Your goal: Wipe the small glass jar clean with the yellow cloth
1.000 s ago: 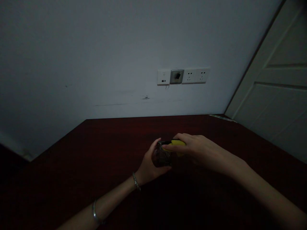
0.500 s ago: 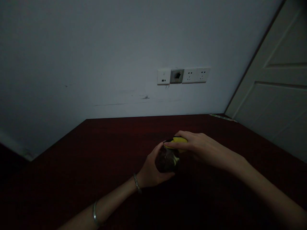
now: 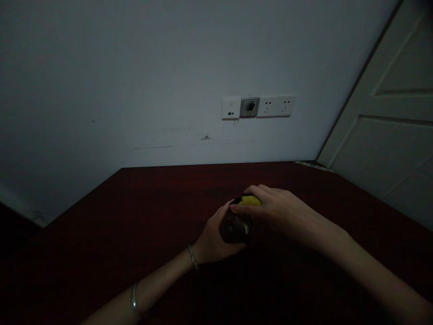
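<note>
A dark, shiny, rounded jar-like vessel [image 3: 235, 229] is held over the reddish-brown table [image 3: 162, 194]. My left hand [image 3: 215, 237] wraps round its left side, thumb below and fingers above; bracelets circle that wrist and forearm. At the top of the vessel, my right hand [image 3: 270, 202] pinches a yellow cloth-like piece [image 3: 251, 200] and presses it against the rim. A dark edge shows beside the yellow piece. Dim light hides the vessel's contents and exact material.
Behind the table rises a pale wall [image 3: 162, 81] with a row of sockets and switches [image 3: 259, 107]. A white panelled door [image 3: 389, 135] stands at the right. A thin pale strip [image 3: 313, 166] lies at the table's far right corner.
My right hand and the yellow piece have shifted very slightly along the top of the vessel, and less yellow shows. The light reflection on the vessel has changed. My left hand keeps its hold.
</note>
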The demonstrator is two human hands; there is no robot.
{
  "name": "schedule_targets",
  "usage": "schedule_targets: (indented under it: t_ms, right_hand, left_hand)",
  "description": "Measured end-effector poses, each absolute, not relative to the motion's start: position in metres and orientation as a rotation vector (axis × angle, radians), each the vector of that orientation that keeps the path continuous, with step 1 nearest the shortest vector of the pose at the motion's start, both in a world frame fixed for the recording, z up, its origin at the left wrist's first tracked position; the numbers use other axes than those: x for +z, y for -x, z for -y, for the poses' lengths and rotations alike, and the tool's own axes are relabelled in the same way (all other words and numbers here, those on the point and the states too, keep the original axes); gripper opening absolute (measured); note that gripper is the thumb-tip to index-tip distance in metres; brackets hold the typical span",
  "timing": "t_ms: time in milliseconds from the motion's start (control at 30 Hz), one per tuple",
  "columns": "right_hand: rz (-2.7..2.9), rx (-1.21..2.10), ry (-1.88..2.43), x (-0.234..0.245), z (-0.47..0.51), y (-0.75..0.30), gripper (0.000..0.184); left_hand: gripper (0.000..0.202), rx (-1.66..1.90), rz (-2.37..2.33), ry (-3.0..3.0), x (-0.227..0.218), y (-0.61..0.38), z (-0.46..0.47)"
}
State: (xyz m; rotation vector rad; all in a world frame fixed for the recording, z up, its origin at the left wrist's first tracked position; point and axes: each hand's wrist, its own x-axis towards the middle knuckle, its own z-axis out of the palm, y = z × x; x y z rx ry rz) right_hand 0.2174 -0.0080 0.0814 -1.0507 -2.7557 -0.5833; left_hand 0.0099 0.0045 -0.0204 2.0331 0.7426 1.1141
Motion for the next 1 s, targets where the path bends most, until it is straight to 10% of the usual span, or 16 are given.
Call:
schedule_targets:
  t_ms: [533,1000]
  right_hand:
    - [2.685,-0.602,1.13,0.08,0.012,-0.208,0.06]
    - [2.694,0.039,1.04,0.098,0.021,-0.21,0.078]
  left_hand:
    - [0.091,1.125,-0.846,-1.988,-0.015,-0.01,-0.006]
    - [0.096,1.175,-0.669,-1.513,-0.007,-0.006,-0.016]
